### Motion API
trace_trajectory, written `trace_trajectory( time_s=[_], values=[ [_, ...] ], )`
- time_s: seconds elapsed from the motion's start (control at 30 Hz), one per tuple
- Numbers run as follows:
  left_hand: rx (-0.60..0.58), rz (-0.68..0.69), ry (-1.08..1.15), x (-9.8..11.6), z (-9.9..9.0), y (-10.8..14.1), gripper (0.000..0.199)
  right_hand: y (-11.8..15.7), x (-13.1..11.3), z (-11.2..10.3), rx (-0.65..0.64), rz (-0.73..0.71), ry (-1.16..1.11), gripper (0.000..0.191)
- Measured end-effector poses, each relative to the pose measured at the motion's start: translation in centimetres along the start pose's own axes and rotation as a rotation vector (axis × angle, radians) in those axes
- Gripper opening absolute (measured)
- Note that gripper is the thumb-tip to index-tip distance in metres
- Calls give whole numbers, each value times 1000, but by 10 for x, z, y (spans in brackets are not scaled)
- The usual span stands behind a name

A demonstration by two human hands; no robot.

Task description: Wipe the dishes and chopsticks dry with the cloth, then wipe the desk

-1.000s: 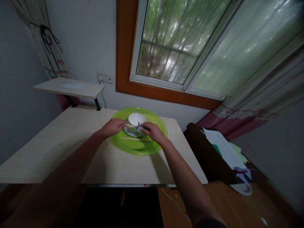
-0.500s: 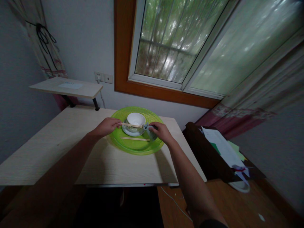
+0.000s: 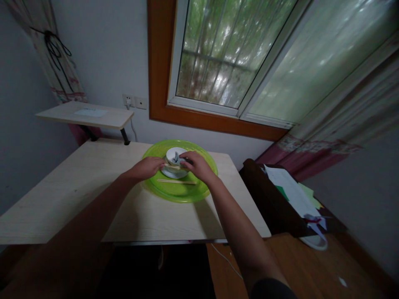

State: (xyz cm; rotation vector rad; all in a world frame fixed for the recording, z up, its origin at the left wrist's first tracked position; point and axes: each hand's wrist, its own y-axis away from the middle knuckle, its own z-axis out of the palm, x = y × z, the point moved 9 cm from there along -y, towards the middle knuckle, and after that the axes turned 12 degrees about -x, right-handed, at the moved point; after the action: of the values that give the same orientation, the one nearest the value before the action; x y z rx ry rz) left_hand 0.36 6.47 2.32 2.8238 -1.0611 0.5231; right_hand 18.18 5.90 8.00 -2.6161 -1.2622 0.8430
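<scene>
A round green plastic tray (image 3: 187, 194) sits at the far middle of a pale wooden table (image 3: 77, 187). On it stand a white bowl (image 3: 172, 155) on a white saucer (image 3: 170, 174), and a loose chopstick (image 3: 176, 181) lies in front. My left hand (image 3: 146, 167) pinches a second chopstick (image 3: 172, 166) that lies across the saucer. My right hand (image 3: 196, 165) grips a small grey-blue cloth (image 3: 176, 158) and presses it against the bowl's rim.
A small raised shelf (image 3: 84, 116) with a sheet of paper stands at the table's back left. To the right is a dark stand (image 3: 274, 207) with papers (image 3: 293, 191). A window and curtains fill the wall behind. Wooden floor lies below the table's front edge.
My right hand has moved left from the tray's right side to the bowl, carrying the cloth. My left hand has stayed on the chopstick.
</scene>
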Motion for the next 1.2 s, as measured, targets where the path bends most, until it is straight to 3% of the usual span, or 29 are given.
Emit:
trace_trajectory(
  time_s=[0.13,0.27,0.37,0.6,0.83,0.93,1.03,1.2],
  values=[
    [-4,-23,-17,0,2,-4,29,-13,-22,27,-171,-87,-41,12],
    [2,4,-26,6,3,-5,27,-17,-16,34,-156,19,-57,3],
    [14,7,-23,12,2,-6,27,-17,-11,36,-163,103,-29,13],
    [35,20,30,10,-7,0,27,-4,-4,28,-168,121,0,14],
    [67,-37,37,-26,-19,23,35,29,35,7,-153,211,0,10],
    [107,-62,39,-41,-27,33,38,42,53,-8,-97,265,13,9],
    [151,-86,39,-50,-34,41,40,55,73,-26,53,344,-48,10],
    [123,-67,3,-42,-32,42,41,60,79,-43,314,398,-92,22]
  ],
)
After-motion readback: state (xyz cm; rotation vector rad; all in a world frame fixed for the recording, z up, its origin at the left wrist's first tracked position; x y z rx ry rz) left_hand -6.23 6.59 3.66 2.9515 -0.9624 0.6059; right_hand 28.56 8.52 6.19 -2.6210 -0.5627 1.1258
